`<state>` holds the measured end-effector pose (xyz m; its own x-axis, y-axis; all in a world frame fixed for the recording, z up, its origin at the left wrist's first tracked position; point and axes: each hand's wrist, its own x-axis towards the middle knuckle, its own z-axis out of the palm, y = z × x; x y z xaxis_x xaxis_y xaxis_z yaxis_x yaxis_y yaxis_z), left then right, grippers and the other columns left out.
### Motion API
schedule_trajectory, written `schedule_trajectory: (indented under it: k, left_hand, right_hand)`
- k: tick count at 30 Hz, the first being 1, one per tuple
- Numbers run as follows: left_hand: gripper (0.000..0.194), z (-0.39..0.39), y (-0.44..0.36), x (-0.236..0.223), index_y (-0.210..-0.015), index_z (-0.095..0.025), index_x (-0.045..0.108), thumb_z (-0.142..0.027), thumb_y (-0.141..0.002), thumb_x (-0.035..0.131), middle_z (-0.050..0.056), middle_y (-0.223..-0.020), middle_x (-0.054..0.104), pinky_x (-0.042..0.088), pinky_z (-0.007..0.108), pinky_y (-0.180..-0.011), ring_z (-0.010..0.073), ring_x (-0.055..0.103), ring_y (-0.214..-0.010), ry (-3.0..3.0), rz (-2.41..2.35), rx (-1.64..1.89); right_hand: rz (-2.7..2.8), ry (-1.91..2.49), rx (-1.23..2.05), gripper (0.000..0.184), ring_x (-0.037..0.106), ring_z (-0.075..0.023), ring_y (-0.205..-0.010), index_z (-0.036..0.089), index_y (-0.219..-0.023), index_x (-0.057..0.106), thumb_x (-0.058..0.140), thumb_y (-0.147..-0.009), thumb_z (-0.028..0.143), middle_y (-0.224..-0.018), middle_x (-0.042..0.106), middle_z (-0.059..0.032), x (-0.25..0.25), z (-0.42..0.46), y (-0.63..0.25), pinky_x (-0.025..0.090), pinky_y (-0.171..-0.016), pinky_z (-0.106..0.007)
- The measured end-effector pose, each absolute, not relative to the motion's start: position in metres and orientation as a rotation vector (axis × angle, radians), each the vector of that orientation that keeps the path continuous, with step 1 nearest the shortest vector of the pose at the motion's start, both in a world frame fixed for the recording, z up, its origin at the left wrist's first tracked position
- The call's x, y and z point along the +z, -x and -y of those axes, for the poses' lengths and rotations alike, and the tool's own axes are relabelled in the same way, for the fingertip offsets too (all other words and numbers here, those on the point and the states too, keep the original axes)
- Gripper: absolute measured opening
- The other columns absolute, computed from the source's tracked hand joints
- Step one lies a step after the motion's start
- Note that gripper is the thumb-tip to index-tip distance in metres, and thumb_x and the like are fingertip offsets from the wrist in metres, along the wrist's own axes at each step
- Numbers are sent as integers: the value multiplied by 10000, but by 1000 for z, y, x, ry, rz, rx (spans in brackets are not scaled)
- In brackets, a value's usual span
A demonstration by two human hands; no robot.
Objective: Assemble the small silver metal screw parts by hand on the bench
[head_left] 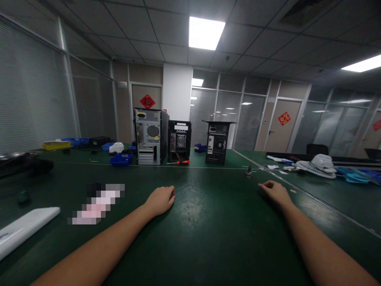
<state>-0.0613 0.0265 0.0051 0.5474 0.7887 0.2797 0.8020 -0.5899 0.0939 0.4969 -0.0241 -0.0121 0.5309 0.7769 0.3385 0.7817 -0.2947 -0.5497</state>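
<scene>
My left hand (160,200) rests on the green tabletop (205,246), left of centre, its fingers curled in a loose fist. Nothing shows in it. On the right, my right hand (275,192) lies on its side with fingers bent together, and I see no object in them. Nearest to it, beyond the fingertips, stands a small dark metal piece (249,171) whose kind I cannot make out. Farther off are three computer towers: a tall grey one (149,137), a smaller black one (179,141) and another black one (218,143). A red-handled screwdriver (182,162) lies before the middle tower.
At left lie a white flat slab (28,228) and a pixelated pinkish patch (95,206). Blue bins (121,159) and a yellow tray (56,145) sit farther back. A white cap (320,166) and blue cloth-like items (354,175) are at right, past a metal table seam (315,202).
</scene>
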Motion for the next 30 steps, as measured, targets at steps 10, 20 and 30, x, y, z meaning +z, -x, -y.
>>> schedule_trajectory:
  k: [10,20,30]
  left_hand:
    - [185,-27,63,4,-982,-222,619,-338,-921,488,75,-938,704,467,331,-761,243,660,-893,2728,1399,-474]
    - [207,-6,48,17,-997,-214,664,-323,-930,501,69,-968,707,467,340,-827,230,647,-923,2787,1252,-540]
    - [254,37,16,22,-1031,-206,649,-372,-992,461,53,-986,695,449,334,-796,212,622,-890,2908,931,-557]
  right_hand:
    - [1483,1981,2,502,696,-259,-1025,176,-1206,657,720,-722,293,-1098,744,-110,-23,21,-493,516,-911,-351]
    - [2067,1585,31,525,630,-249,-1128,209,-1377,522,617,-867,288,-1192,697,-96,18,27,-339,453,-1001,-402]
    - [2528,1128,34,503,591,-251,-1081,192,-1370,514,613,-886,283,-1205,653,-115,29,71,-209,460,-970,-397]
